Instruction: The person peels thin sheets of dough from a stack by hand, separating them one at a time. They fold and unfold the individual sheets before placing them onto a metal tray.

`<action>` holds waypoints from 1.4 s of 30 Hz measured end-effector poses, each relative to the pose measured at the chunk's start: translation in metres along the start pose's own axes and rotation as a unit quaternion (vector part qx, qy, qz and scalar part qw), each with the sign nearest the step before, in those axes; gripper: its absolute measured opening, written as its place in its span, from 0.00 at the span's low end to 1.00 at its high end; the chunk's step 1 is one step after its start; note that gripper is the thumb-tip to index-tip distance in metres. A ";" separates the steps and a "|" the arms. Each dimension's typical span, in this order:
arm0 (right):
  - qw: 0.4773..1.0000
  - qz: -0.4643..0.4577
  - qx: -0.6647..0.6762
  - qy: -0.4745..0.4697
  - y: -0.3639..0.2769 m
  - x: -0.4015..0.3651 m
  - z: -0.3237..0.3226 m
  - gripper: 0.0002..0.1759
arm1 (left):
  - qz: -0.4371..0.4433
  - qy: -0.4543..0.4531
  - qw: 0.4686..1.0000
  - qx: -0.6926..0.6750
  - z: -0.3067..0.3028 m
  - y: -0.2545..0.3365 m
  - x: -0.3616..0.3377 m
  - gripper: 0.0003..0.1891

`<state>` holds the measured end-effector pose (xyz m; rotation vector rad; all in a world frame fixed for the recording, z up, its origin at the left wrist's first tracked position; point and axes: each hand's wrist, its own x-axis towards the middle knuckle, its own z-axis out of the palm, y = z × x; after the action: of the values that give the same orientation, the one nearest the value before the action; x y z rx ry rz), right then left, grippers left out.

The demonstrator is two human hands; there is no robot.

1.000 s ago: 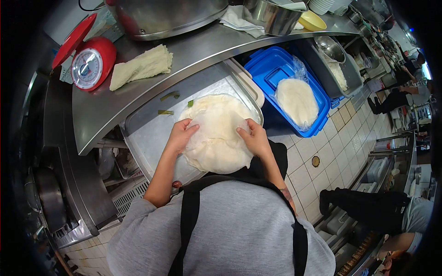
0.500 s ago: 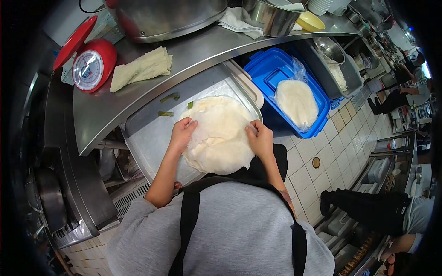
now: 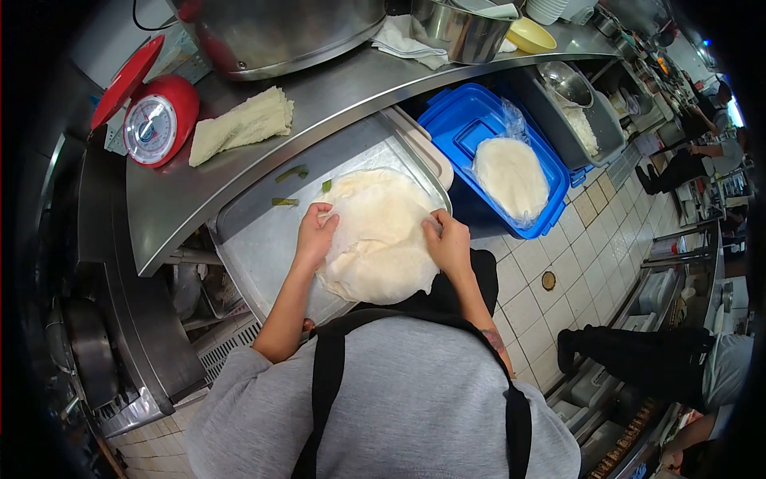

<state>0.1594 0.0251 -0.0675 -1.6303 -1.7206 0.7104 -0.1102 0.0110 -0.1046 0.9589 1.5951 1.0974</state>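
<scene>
A large pale sheet, like thin dough or wet cloth (image 3: 379,231), lies folded and wrinkled on a metal tray (image 3: 267,239). My left hand (image 3: 317,235) pinches its left edge between thumb and fingers. At the opposite edge, my right hand (image 3: 447,241) grips the sheet the same way. Pieces of green leaf (image 3: 292,172) are on the tray to the left of the sheet, and a small one touches its upper left edge.
Behind the tray, a steel counter (image 3: 335,94) bears a red scale (image 3: 159,120), a folded towel (image 3: 243,124) and a steel pot (image 3: 463,30). A blue bin lid (image 3: 459,120) at the right holds a bagged white round. A co-worker (image 3: 638,359) stands at the lower right.
The view has shifted slightly. Both hands keep their hold on the sheet's edges, and my right hand has come a little closer to my left.
</scene>
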 end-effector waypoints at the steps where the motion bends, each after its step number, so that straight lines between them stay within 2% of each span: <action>1: 1.000 0.003 -0.003 0.001 0.000 0.000 0.000 0.10 | 0.003 0.008 1.000 0.006 0.001 -0.004 0.002 0.13; 7: 1.000 0.012 -0.016 -0.008 -0.002 0.000 -0.001 0.10 | 0.128 0.054 0.979 0.148 0.004 -0.010 0.003 0.19; 10: 1.000 0.008 -0.015 -0.009 -0.003 -0.001 0.000 0.10 | 0.071 -0.007 0.982 0.175 0.000 -0.010 0.009 0.19; 13: 1.000 -0.001 -0.017 -0.004 -0.001 0.000 0.000 0.11 | 0.083 -0.009 0.973 0.214 0.001 -0.003 0.005 0.20; 16: 0.999 -0.006 -0.042 -0.006 0.001 0.002 0.001 0.13 | 0.107 0.019 0.992 0.071 0.008 -0.004 0.000 0.20; 17: 0.999 -0.005 -0.046 -0.017 0.000 0.001 0.000 0.14 | 0.027 -0.008 0.997 -0.070 0.012 -0.003 -0.001 0.20; 18: 0.998 -0.005 -0.051 -0.029 -0.005 0.001 -0.003 0.16 | -0.054 -0.035 0.976 -0.208 0.018 0.008 -0.005 0.20; 19: 0.998 -0.005 -0.055 -0.041 -0.008 0.001 -0.005 0.17 | -0.134 -0.060 0.929 -0.340 0.020 0.019 -0.008 0.20; 22: 0.997 -0.020 -0.057 -0.039 -0.007 -0.003 -0.003 0.19 | -0.293 -0.142 0.815 -0.480 0.021 0.053 -0.016 0.19; 25: 0.998 -0.028 -0.042 -0.041 -0.003 -0.005 -0.003 0.19 | -0.284 -0.194 0.826 -0.446 0.027 0.068 -0.025 0.20; 28: 0.997 -0.032 -0.017 -0.063 0.002 -0.005 -0.005 0.21 | -0.185 -0.243 0.881 -0.361 0.031 0.072 -0.030 0.19; 30: 0.997 -0.034 0.008 -0.073 0.002 -0.008 -0.008 0.23 | -0.074 -0.248 0.938 -0.229 0.034 0.087 -0.043 0.16; 32: 0.995 -0.047 0.031 -0.081 -0.002 -0.009 -0.013 0.29 | 0.034 -0.254 0.962 -0.098 0.033 0.106 -0.053 0.12; 34: 0.993 -0.070 0.050 -0.087 -0.008 -0.012 -0.018 0.36 | 0.133 -0.264 0.955 0.030 0.028 0.118 -0.058 0.09; 37: 0.979 -0.094 0.145 -0.106 -0.025 -0.015 -0.030 0.50 | 0.190 -0.304 0.931 0.070 0.024 0.141 -0.068 0.10; 40: 0.961 -0.127 0.204 -0.134 -0.039 -0.018 -0.044 0.59 | 0.261 -0.413 0.865 0.117 0.018 0.165 -0.073 0.13; 42: 0.946 -0.146 0.231 -0.175 -0.038 -0.016 -0.049 0.59 | 0.293 -0.459 0.829 0.125 0.016 0.178 -0.078 0.15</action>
<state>0.1729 0.0034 -0.0090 -0.9453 -1.8063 1.2001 -0.0596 -0.0061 0.0830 1.8794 0.6385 0.5988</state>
